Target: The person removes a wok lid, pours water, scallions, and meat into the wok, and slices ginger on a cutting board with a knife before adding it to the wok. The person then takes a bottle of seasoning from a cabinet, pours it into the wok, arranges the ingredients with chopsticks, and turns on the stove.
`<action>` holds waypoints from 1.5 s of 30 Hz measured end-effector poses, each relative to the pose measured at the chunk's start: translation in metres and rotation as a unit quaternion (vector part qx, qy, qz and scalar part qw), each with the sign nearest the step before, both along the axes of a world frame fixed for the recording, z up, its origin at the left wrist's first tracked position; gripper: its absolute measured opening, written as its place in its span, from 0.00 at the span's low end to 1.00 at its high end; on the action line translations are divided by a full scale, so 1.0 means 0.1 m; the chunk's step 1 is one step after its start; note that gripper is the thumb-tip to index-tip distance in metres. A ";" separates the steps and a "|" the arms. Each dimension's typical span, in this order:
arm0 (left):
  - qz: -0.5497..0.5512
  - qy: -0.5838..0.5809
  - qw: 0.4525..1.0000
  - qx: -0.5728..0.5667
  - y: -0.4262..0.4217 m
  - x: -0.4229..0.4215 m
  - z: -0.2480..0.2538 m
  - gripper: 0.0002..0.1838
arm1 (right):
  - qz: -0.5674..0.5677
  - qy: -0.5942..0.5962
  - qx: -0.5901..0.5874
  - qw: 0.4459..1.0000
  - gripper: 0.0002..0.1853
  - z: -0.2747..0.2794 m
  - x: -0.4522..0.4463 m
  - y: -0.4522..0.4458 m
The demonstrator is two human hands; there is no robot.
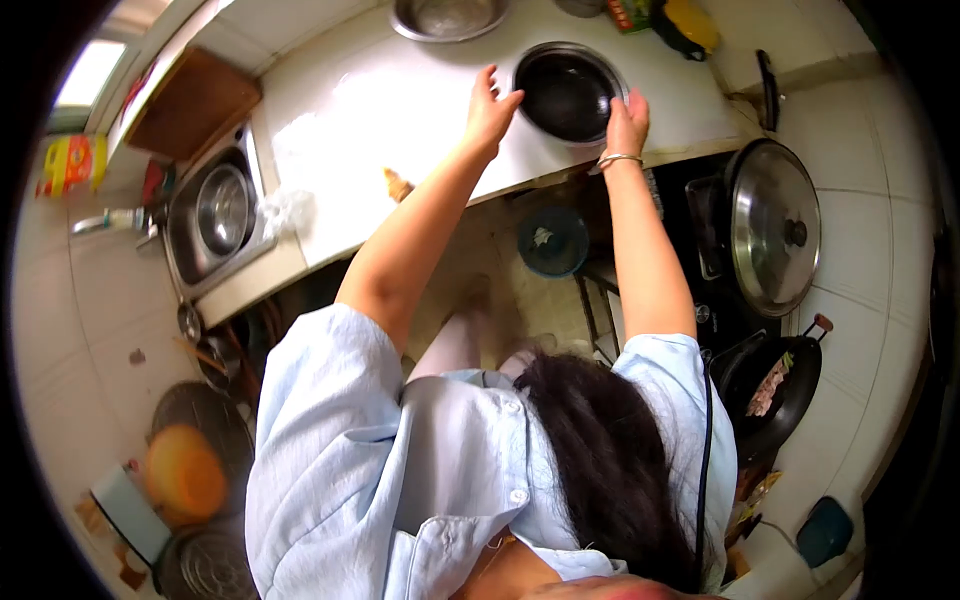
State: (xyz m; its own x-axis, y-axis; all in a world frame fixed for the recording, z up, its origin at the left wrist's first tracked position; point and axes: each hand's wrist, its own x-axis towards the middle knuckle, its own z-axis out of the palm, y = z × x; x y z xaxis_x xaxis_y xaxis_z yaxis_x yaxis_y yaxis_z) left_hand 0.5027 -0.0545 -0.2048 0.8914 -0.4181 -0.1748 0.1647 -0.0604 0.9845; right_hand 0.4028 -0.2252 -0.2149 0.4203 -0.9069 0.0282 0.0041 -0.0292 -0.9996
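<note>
A round dark bowl [569, 92] with a shiny metal rim is on the white counter [350, 130]. My left hand [491, 112] is at the bowl's left side, its fingers apart and the thumb tip close to the rim; whether it touches cannot be told. On the opposite side, my right hand [627, 125] has thumb and fingers at the rim and appears to hold it. A bracelet circles my right wrist. Behind the bowl, to the left, stands a metal basin [449, 18].
At the left, a sink [205, 215] holds a metal bowl, with a plastic bag [287, 212] beside it. A lidded pan [775, 228] and a wok [785, 400] with meat are at the right. Below the counter is a blue bin [553, 243].
</note>
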 end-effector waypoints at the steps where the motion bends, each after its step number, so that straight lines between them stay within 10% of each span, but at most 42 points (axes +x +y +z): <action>1: 0.003 -0.006 1.000 -0.003 0.06 -0.01 0.08 0.38 | 0.018 -0.020 0.024 0.999 0.28 0.18 0.02 0.16; 13: 0.103 -0.030 0.994 -0.034 1.71 -0.33 0.68 0.35 | 0.283 -0.043 0.116 0.951 0.24 0.43 0.37 1.96; 25: 0.133 0.062 0.988 0.048 2.39 -0.49 -0.05 0.36 | 0.359 0.147 0.064 0.919 0.24 -0.43 0.45 2.88; 30: 0.098 0.191 0.976 0.028 2.27 -0.43 -0.25 0.36 | 0.323 0.174 -0.050 0.929 0.22 -0.84 0.52 2.99; 32: 0.156 0.130 0.979 0.030 2.14 -0.44 -0.29 0.19 | 0.355 0.193 0.130 0.905 0.19 -0.66 0.57 2.99; 34: 0.112 0.134 0.985 0.015 2.17 -0.39 -0.22 0.14 | 0.337 0.210 0.053 0.916 0.11 -0.34 0.52 2.97; 45: -0.119 0.150 0.976 -0.106 1.42 -0.96 0.22 0.20 | 0.082 0.136 -0.020 0.987 0.08 0.28 -0.43 2.31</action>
State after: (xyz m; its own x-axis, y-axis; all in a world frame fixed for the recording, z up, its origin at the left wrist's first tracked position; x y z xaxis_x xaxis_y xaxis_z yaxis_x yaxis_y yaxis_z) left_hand 0.4070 0.0879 -0.1825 0.6875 -0.6614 -0.2999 0.4527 0.0673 0.8891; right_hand 0.3603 0.0062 -0.1867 0.5587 -0.8262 -0.0721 -0.2571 -0.0899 -0.9622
